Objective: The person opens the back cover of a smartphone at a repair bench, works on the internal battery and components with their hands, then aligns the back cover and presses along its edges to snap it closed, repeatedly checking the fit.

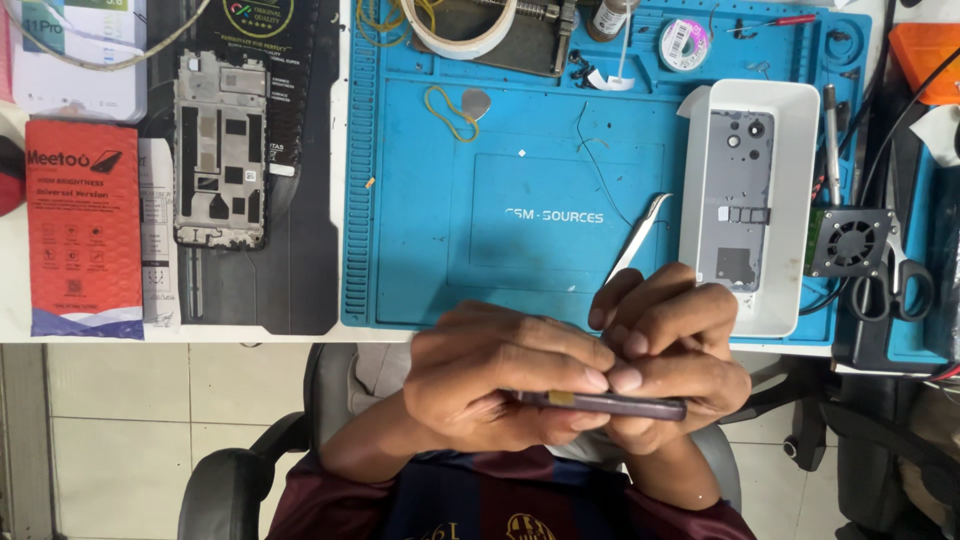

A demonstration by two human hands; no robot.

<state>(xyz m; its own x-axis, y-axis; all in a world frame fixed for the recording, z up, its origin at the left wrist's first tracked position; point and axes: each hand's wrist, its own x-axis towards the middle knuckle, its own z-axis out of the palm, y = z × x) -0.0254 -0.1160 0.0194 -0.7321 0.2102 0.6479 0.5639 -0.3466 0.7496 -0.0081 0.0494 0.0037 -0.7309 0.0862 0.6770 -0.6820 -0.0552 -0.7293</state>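
You have one phone [610,404] in front of your chest, below the edge of the table [12,290], held flat and seen edge-on as a thin dark slab. Your left hand [500,380] is closed around its left half, fingers curled over the top; your right hand [670,350] cups the right end from beneath, with thumb and fingertips pinched down on the upper edge. I'd judge it light and stiff, but smooth and likely slippery along those narrow sides, and fragile if it carries glass, so grip it by the long edges, not by pressing on the middle of a face.

Just beyond your right hand lies one pair of tweezers [640,235] on the blue mat [420,250], tips pointing toward you. To its right stands one white tray [795,200] holding one grey back cover [735,200]. Further right: one small black fan [850,242] and one pair of scissors [895,280]. At the far edge of the mat, one roll of tape [460,30] and one small solder spool [683,42]. To the left, off the mat, one bare phone frame [220,150] lies on a dark sheet, and one red packet [85,230] beside it
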